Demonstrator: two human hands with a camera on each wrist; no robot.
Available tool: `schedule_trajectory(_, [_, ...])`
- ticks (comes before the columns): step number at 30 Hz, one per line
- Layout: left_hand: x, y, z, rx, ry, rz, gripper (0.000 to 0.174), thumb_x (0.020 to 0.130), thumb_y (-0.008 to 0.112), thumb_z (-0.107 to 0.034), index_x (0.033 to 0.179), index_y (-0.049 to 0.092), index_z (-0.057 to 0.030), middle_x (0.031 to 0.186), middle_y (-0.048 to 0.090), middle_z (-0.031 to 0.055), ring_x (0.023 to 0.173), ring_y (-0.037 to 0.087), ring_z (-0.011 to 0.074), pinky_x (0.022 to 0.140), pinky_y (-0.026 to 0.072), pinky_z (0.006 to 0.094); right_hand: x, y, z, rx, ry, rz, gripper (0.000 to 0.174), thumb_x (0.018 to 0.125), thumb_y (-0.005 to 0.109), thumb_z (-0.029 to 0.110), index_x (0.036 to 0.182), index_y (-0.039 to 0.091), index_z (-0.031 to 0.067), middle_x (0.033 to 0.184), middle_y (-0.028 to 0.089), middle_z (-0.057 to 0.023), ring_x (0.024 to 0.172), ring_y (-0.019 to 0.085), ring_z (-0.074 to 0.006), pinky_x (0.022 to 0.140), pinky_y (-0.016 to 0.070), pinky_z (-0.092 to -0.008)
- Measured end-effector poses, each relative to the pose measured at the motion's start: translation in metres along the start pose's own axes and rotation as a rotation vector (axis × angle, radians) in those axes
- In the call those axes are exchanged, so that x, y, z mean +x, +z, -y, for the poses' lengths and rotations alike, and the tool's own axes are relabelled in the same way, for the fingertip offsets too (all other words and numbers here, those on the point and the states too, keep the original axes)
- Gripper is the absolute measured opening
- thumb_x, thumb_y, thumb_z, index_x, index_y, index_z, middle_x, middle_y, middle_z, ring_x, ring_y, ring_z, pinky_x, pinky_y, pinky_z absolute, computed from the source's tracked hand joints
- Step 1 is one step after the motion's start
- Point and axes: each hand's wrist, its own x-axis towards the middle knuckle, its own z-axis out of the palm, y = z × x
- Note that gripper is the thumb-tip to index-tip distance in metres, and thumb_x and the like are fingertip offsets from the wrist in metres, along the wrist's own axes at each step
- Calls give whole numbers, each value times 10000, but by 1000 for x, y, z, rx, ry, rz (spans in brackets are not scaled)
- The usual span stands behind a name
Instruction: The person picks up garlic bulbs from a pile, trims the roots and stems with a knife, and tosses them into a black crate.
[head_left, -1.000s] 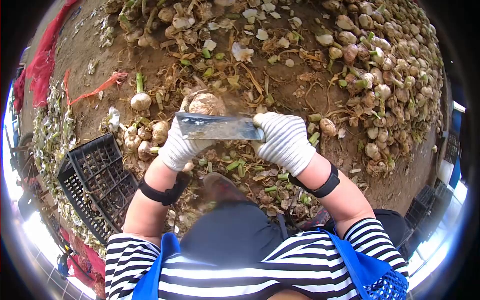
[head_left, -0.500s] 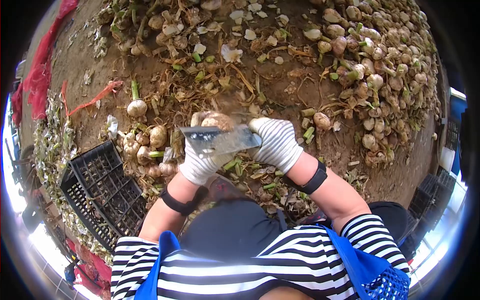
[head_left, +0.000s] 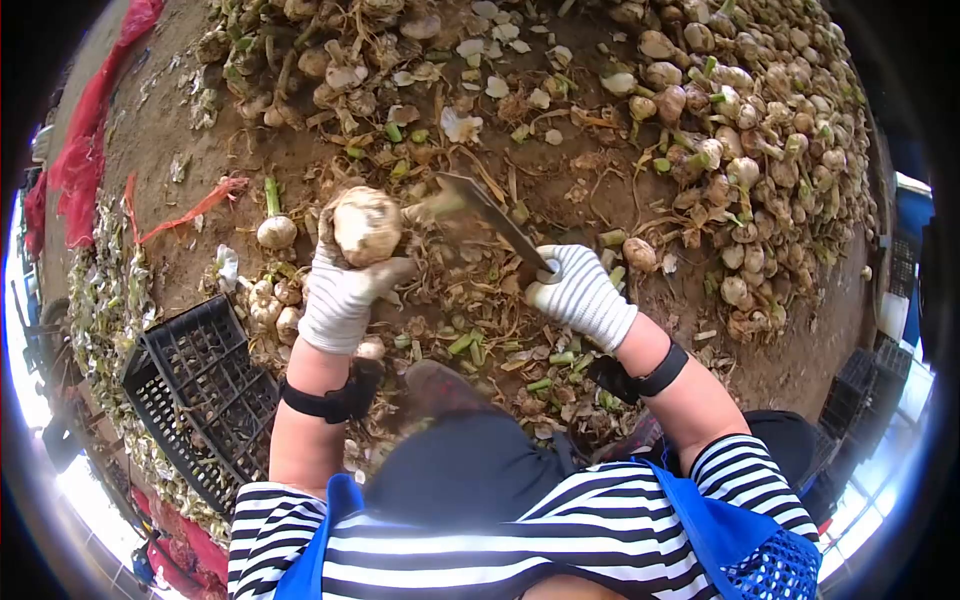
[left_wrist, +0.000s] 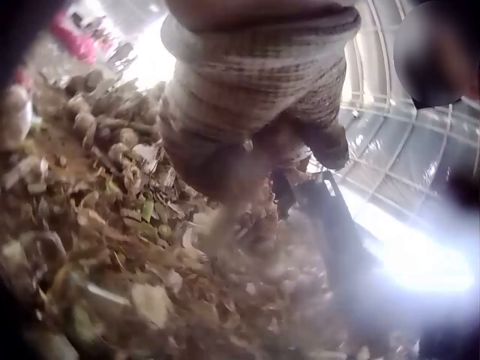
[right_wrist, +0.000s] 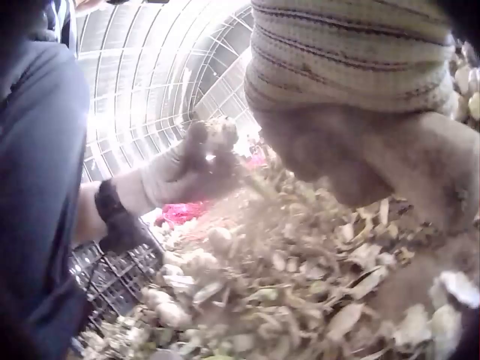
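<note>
Outward across the right side of the dirt floor (head_left: 660, 345) spreads a large heap of garlic (head_left: 800, 160). At near left, a black slatted crate (head_left: 205, 385) leans tilted on the litter, beside a few loose bulbs. Between crate and heap, a seated person works with both gloved hands. The right hand (head_left: 582, 297) is closed firmly round a knife's hidden handle; the blade (head_left: 490, 215) points far and left, apart from the other hand, seemingly to keep its edge clear of those fingers. The left hand (head_left: 345, 300) is part-open, fingers curved behind one garlic bulb (head_left: 367, 226), thumb below, apparently cradling it steady with its face exposed. Between bulb and blade is a small, blurred greenish piece (head_left: 440, 205).
</note>
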Motion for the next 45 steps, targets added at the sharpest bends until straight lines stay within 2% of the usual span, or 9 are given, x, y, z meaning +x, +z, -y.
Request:
schedule_trajectory(4, [-15, 19, 3, -981, -280, 279, 586, 732, 708, -301, 1225, 469, -92, 1173, 544, 159, 985, 574, 294, 854, 501, 438, 4, -7, 17, -49, 96, 72, 252, 641, 571, 157, 827, 616, -7, 655, 581, -174, 600, 540, -292, 607, 459, -327])
schedule_trajectory(12, [-15, 31, -5, -614, -585, 475, 705, 620, 612, -156, 1267, 414, 41, 1099, 545, 133, 869, 555, 189, 816, 474, 289, 4, -18, 39, -330, 57, 94, 372, 637, 579, 217, 958, 652, 43, 841, 650, -172, 810, 625, -329, 722, 504, -379])
schedule_trajectory(20, [-8, 15, -30, 168, -307, 124, 434, 729, 595, -86, 1151, 515, -19, 880, 560, 23, 743, 536, 103, 651, 462, 248, 8, -28, -32, -659, 308, 229, 317, 716, 577, 276, 920, 670, 51, 869, 644, -197, 869, 618, -345, 777, 493, -400])
schedule_trajectory(27, [63, 24, -112, -676, -146, 749, 610, 839, 574, -440, 1304, 421, -77, 1266, 473, 171, 1216, 430, 332, 1032, 324, 536, 41, 3, -9, -72, 181, -36, 329, 656, 579, 146, 929, 629, -30, 658, 620, -172, 616, 602, -254, 613, 480, -330])
schedule_trajectory(31, [103, -104, -86, 1769, 427, 416, 772, 742, 674, -264, 1395, 285, -125, 1444, 253, 183, 1356, 201, 338, 1105, 198, 491, 15, -28, -17, 38, 348, -117, 334, 695, 605, 134, 956, 608, -74, 702, 625, -83, 621, 542, -112, 581, 450, -249])
schedule_trajectory(35, [85, -199, -2, 2163, 47, 581, 808, 652, 736, -233, 1363, 352, -204, 1462, 246, 111, 1374, 149, 317, 1119, 134, 478, 10, -8, -42, 250, 343, -193, 340, 703, 592, 136, 972, 602, -71, 698, 619, -70, 614, 532, -123, 573, 445, -268])
schedule_trajectory(40, [62, -155, -4, 1972, 88, 338, 584, 667, 725, -280, 1181, 512, -102, 1344, 421, 158, 1300, 311, 339, 1105, 155, 491, 23, -3, 2, 22, 20, -139, 193, 727, 493, 156, 808, 602, 19, 591, 562, -154, 550, 529, -270, 565, 461, -356])
schedule_trajectory(43, [56, -134, 33, -75, -278, 35, 423, 769, 667, -83, 1129, 445, -84, 1081, 580, 62, 953, 574, 158, 911, 457, 325, 18, -5, 51, -414, -134, -198, 130, 738, 485, 142, 755, 589, 65, 652, 594, -171, 610, 584, -347, 564, 482, -421])
schedule_trajectory(45, [26, -70, 15, 16, -4, 64, 550, 735, 747, -216, 1190, 478, -64, 1105, 594, 76, 973, 599, 191, 880, 490, 327, 17, 2, 61, -548, -319, -214, 96, 727, 509, 135, 747, 579, 72, 662, 600, -159, 631, 604, -340, 567, 490, -423])
